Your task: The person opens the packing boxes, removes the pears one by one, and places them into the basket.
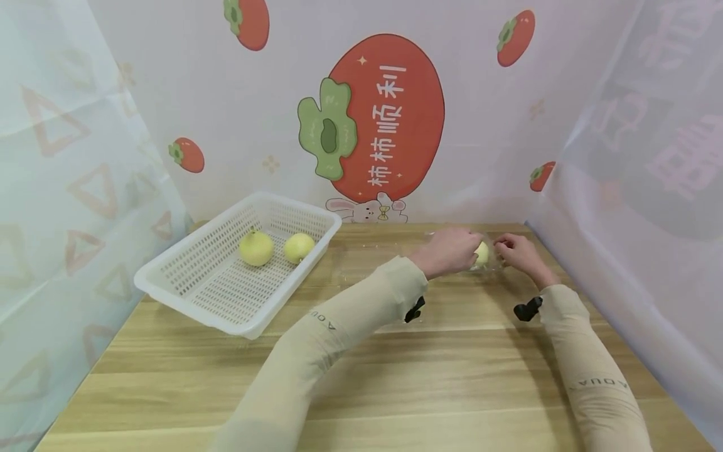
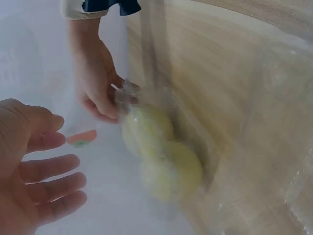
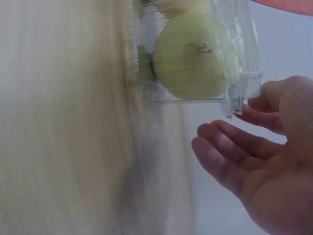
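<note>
A clear plastic bag (image 2: 128,93) with two yellow-green pears (image 2: 171,171) inside sits near the back right of the table. My right hand (image 1: 522,256) pinches an edge of this bag between thumb and index finger; the other fingers stay loosely bent, as the right wrist view (image 3: 266,161) shows. On the bag's other side is my left hand (image 1: 450,251). Its fingers are apart and relaxed in the left wrist view, holding nothing visible there. From the head, the left hand hides part of the bag.
A white perforated basket (image 1: 237,329) with two more pears (image 1: 257,248) stands at the left of the wooden table (image 1: 395,389). Flat clear plastic (image 1: 367,257) lies between basket and left hand. Printed sheets (image 1: 480,157) hang behind and at both sides.
</note>
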`<state>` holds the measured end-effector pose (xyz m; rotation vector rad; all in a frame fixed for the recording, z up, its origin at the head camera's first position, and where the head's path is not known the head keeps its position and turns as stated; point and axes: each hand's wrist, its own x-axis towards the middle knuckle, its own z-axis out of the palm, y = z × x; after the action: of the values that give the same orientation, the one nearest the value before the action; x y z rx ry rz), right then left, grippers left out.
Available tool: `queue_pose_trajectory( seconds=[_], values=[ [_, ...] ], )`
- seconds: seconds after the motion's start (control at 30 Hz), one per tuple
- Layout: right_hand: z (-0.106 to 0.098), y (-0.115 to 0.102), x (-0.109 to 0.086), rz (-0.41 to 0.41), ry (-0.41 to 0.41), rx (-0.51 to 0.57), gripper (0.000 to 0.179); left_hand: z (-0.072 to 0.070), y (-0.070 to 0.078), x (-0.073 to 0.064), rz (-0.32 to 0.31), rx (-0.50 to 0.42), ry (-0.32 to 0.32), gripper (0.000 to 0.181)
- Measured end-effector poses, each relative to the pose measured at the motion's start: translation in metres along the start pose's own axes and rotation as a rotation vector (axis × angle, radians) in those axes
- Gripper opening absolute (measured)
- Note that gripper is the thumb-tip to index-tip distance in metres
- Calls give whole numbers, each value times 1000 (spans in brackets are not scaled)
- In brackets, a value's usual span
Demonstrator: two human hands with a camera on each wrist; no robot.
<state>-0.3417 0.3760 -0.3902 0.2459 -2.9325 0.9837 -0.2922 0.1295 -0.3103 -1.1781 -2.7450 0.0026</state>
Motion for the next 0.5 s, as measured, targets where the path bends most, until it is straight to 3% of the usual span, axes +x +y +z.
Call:
queue_pose_trajectory(
  seconds=[0.27, 0.5],
  values=[
    [0, 7, 4, 41, -82, 126, 40, 28, -5, 9, -36, 56, -34, 19],
    [-4, 19, 4, 74, -170, 241, 42, 39, -1, 19, -70, 64, -56, 21]
  ],
)
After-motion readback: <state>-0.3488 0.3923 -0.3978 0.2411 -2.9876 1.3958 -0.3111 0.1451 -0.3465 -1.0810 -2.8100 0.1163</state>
